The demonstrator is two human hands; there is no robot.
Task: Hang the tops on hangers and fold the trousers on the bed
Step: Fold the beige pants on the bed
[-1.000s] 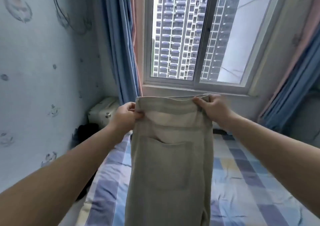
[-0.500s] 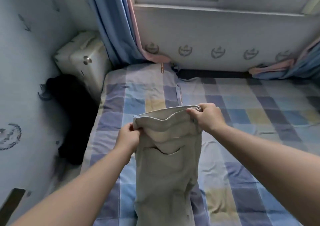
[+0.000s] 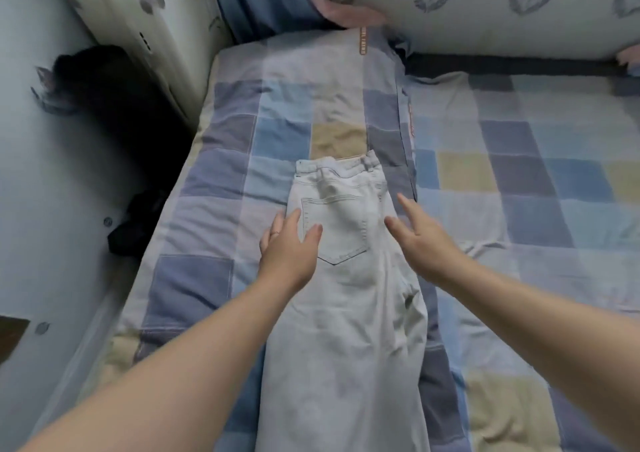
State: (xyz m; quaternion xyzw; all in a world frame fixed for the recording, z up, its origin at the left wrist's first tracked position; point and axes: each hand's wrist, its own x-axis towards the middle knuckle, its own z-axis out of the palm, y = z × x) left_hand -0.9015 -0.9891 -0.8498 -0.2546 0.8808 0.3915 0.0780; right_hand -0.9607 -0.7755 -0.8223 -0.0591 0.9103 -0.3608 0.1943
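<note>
- Left forearm stretched from the lower left corner up toward the middle of the view, bare, nearly straight.
- Left hand (image 3: 289,247) palm down, set over the left edge of the trousers (image 3: 343,313), level with the pocket (image 3: 334,230).
- Left fingers (image 3: 291,219) straight and only slightly spread, gripping nothing; thumb pointed onto the pocket. They looked to rest on the cloth, pressure cannot be told.
- Ring (image 3: 274,232) on one left finger.
- Right forearm stretched from the lower right edge, bare, angled up and inward.
- Right hand (image 3: 419,240) palm down, at the right edge of the trousers, just beside the pocket.
- Right fingers (image 3: 407,207) straight and fanned apart, thumb aimed at the pocket, holding nothing. Touching cloth or just above it: cannot tell, a bit blurred.
- Trousers pale, lying flat along the left part of the bed (image 3: 519,181), one back pocket facing up.
- Waistband (image 3: 337,167) at the far end, legs running toward the bottom edge and cut off there.
- Trousers lay between the two hands, on the checked sheet (image 3: 221,174).
- White case (image 3: 149,25) stood beside the far left corner of the bed.
- Blue curtain (image 3: 263,1) hung at the far wall.
- Dark cloth (image 3: 138,223) on the floor left of the bed.
</note>
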